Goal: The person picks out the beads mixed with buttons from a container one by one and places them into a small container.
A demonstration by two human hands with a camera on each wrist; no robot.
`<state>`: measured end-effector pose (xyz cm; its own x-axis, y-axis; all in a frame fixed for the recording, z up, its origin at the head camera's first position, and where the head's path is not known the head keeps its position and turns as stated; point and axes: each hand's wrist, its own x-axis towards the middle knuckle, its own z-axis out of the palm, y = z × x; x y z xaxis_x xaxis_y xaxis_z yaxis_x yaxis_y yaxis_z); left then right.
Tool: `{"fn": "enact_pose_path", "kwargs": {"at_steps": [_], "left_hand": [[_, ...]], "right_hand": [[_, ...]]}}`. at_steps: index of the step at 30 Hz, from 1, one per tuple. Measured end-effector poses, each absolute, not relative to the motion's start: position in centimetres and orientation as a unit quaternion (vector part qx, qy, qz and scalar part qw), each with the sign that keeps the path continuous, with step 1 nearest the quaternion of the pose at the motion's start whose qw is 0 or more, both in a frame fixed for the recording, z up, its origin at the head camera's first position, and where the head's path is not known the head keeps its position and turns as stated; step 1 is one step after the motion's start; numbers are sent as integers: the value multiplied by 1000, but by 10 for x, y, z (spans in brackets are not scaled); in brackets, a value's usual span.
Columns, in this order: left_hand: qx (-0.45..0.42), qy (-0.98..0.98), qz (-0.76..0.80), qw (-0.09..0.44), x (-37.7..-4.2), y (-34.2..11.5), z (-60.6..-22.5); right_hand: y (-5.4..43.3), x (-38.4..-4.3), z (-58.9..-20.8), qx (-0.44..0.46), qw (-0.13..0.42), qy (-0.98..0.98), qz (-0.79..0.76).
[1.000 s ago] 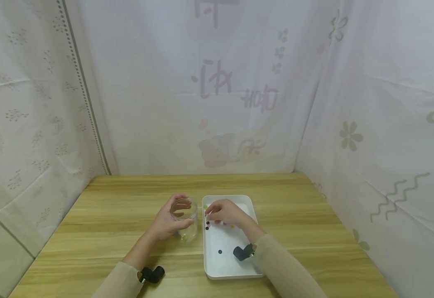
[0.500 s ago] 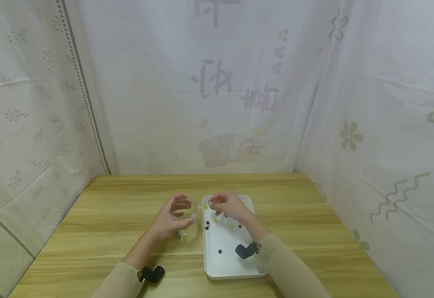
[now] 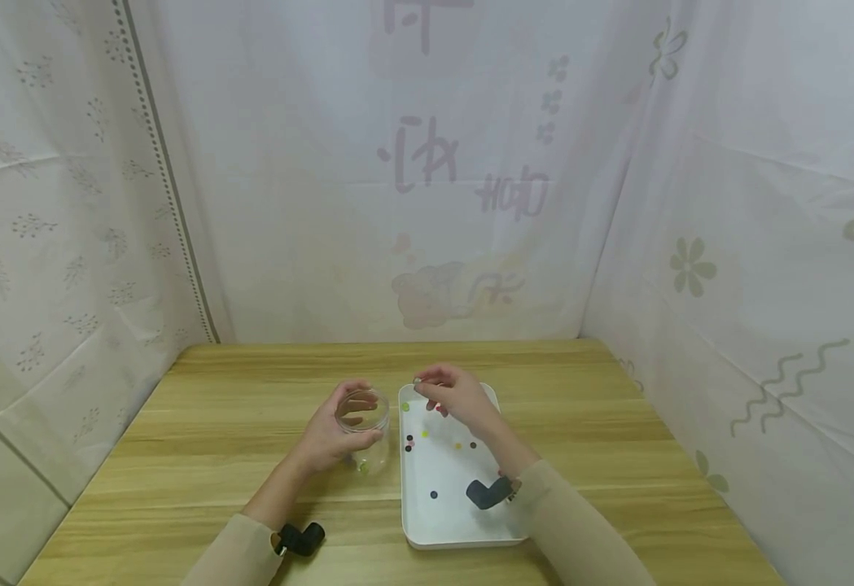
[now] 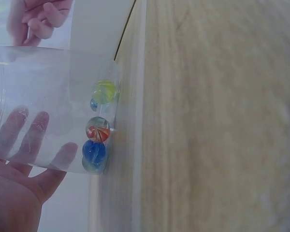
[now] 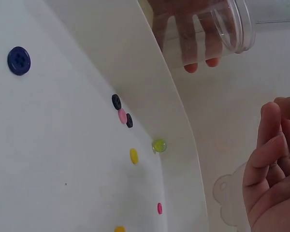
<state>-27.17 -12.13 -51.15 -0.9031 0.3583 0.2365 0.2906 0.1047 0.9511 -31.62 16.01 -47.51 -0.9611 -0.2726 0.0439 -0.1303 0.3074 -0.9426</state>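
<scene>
My left hand grips a clear jar upright on the table, left of the white tray. Several glass marbles lie at its bottom in the left wrist view, including a yellow-green marble, an orange-striped marble and a blue marble. Above the tray's far left corner, my right hand pinches a small glassy marble between thumb and index finger. Those fingertips hide it in the right wrist view. Another green marble rests in the tray against its wall.
The white tray holds scattered buttons: a dark blue button, black buttons beside a pink button, a yellow button and others. Wooden tabletop surrounds it. A printed curtain hangs behind.
My right hand has risen from the tray's left side toward its far edge, lifting the small marble. Buttons it covered now show. The left hand and jar have stayed put.
</scene>
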Motion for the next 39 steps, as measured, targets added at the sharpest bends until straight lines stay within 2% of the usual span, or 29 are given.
{"fn": "enact_pose_path", "kwargs": {"at_steps": [12, 22, 39], "left_hand": [[223, 751, 622, 19, -271, -121, -511], [220, 751, 622, 21, -271, -121, -512], [219, 755, 618, 25, -270, -123, -511]], "right_hand": [[151, -306, -440, -157, 44, 786, -597], [132, -295, -413, -182, 64, 776, -601], [108, -287, -410, -247, 88, 777, -572]]}}
